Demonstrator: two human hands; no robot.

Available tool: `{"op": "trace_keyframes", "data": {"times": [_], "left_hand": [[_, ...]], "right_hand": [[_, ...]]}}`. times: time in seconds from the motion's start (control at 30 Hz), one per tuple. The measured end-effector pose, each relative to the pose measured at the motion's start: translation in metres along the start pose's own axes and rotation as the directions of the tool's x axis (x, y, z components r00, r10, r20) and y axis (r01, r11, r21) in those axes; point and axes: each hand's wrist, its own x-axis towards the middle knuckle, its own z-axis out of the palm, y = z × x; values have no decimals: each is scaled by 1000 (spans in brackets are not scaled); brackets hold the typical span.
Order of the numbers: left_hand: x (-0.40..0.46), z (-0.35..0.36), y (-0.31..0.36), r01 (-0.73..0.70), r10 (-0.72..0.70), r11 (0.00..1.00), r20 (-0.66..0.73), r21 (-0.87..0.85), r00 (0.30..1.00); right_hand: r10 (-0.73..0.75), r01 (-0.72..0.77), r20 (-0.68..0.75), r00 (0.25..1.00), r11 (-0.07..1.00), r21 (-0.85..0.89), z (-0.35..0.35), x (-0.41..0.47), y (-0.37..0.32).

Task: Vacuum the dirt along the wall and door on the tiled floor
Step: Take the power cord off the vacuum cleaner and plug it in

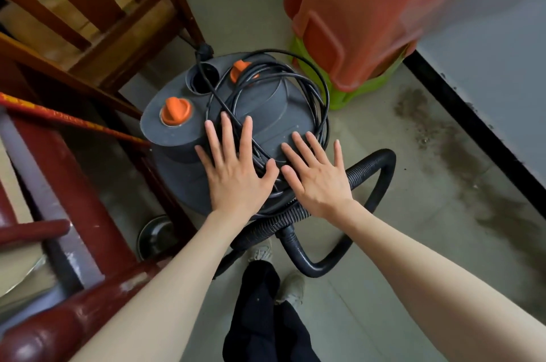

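A dark grey canister vacuum (189,131) with two orange knobs stands on the tiled floor in the middle of the view. A black power cord (295,77) lies coiled on its lid. Its black ribbed hose (366,184) loops on the floor at the right. My left hand (236,166) lies flat on the lid with fingers spread, over part of the cord. My right hand (316,175) lies flat beside it, fingers straight. A band of dark dirt (461,154) runs along the black skirting of the white wall (496,66) at the right.
Stacked red plastic stools (363,15) on a green one (339,89) stand behind the vacuum by the wall. Wooden chairs (97,21) and dark red furniture (74,184) crowd the left. A metal bowl (156,237) sits on the floor by the vacuum. My feet (289,287) stand below.
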Motion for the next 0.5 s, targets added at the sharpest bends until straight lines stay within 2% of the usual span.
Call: {"op": "trace_keyframes", "data": {"times": [0.5], "left_hand": [[-94,15,27,-240,238,971,112,8,965]], "right_hand": [[228,-227,-15,974,973,48,57,-126,2]]}}
